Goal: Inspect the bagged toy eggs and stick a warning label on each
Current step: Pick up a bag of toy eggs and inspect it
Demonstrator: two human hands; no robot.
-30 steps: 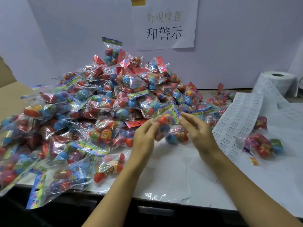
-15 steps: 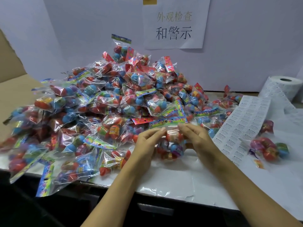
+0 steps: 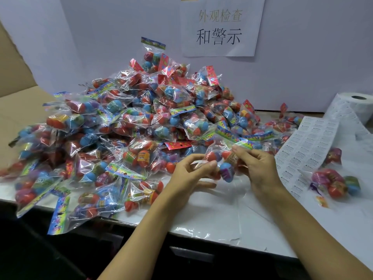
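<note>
White paper covers the table (image 3: pixel 212 223), with a pale wall behind carrying a printed sign (image 3: pixel 221 27). Just above the bare patch near the middle, one bag of eggs (image 3: pixel 224 162) is held up between both hands. The left hand (image 3: pixel 188 178) pinches its clear plastic at nine o'clock of the bag; the right hand (image 3: pixel 260 170) grips it from three o'clock, fingers curled round the eggs.

To inspect well, I would turn the bag slowly, check each egg and the seal under the colourful header strip, and keep the film taut so glare does not hide flaws. A flat, unwrinkled area suits the label best.

At ten o'clock from the bag rises the big pile of bags (image 3: pixel 125 128). At three o'clock lies the sheet of labels (image 3: pixel 306 150), trailing from its roll (image 3: pixel 357 106) at two o'clock. Another bag (image 3: pixel 335 184) lies at four o'clock, beside the sheet, apart from the pile.
</note>
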